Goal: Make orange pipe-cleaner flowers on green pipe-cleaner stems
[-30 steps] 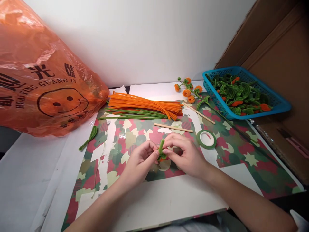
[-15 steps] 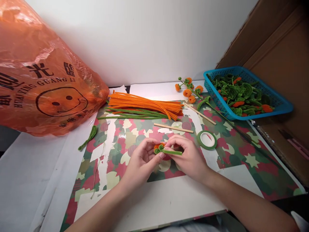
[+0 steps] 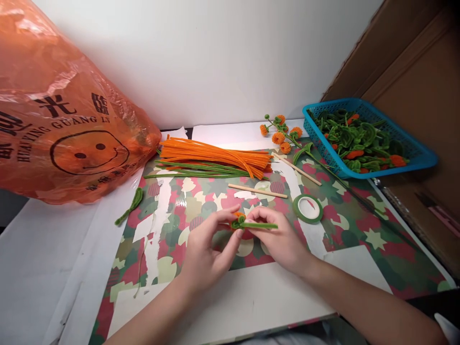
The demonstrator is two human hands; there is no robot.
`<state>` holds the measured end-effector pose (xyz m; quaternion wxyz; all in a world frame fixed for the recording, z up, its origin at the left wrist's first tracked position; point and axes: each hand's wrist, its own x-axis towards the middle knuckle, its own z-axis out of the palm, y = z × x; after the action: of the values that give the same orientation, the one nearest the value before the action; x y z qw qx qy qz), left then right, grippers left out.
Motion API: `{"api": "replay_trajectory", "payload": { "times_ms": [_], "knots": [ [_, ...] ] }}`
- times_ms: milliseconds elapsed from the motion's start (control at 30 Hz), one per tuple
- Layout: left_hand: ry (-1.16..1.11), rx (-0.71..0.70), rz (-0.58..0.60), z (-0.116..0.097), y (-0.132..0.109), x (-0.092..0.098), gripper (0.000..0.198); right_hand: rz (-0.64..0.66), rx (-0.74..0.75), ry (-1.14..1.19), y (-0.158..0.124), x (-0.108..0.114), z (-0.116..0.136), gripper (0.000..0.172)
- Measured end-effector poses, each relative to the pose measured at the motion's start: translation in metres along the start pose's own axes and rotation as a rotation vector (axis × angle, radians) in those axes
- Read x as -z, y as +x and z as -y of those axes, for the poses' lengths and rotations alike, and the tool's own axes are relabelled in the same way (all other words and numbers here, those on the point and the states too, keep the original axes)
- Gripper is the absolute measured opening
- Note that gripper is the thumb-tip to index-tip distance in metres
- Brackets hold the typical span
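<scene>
Your left hand [image 3: 206, 249] pinches the coiled orange-and-green end of a pipe-cleaner stem [image 3: 251, 224] between thumb and fingertips; your right hand [image 3: 282, 239] pinches its straight green tail. You hold it just above the patterned mat [image 3: 359, 225], mid-worktop. There's a green tape roll [image 3: 307, 208] just right of the right hand, a wooden stick [image 3: 257, 190] beyond, and orange pipe cleaners [image 3: 215, 155] toward the back edge. The orange bag [image 3: 64, 110] at the back left corner reads "HUAYING GUANG", with a smiley.

Seen through the head camera I watched from afar: the left hand [image 3: 203, 258] and right hand [image 3: 282, 242] were bare, the nails trimmed short. Both forearms [image 3: 359, 302] ran uncovered to the lower edge of the frame. A pale fold of cloth [image 3: 445, 328], possibly clothing, showed at the bottom right corner.
</scene>
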<state>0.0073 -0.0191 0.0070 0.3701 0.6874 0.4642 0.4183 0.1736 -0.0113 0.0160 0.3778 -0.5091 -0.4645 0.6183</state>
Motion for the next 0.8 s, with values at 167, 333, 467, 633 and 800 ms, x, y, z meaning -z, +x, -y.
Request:
{"api": "replay_trajectory", "payload": {
  "times_ms": [167,333,467,633,800],
  "knots": [
    [0.017,0.096,-0.050,-0.005,0.007,0.003,0.008,-0.138,0.166,-0.186,0.000,-0.002,-0.002,0.017],
    [0.147,0.053,0.064,-0.002,0.009,0.005,0.009,-0.174,0.268,-0.321,0.000,-0.004,-0.004,0.014],
    [0.526,-0.172,0.218,0.004,0.011,0.011,0.014,-0.156,0.235,-0.344,0.002,-0.004,-0.006,0.016],
    [0.837,-0.418,0.313,0.011,0.018,0.016,0.032,-0.144,0.184,-0.340,0.003,-0.005,-0.008,0.017],
    [0.925,-0.560,0.290,0.014,0.023,0.018,0.035,-0.120,0.153,-0.301,0.003,-0.004,-0.009,0.018]
  ]
}}
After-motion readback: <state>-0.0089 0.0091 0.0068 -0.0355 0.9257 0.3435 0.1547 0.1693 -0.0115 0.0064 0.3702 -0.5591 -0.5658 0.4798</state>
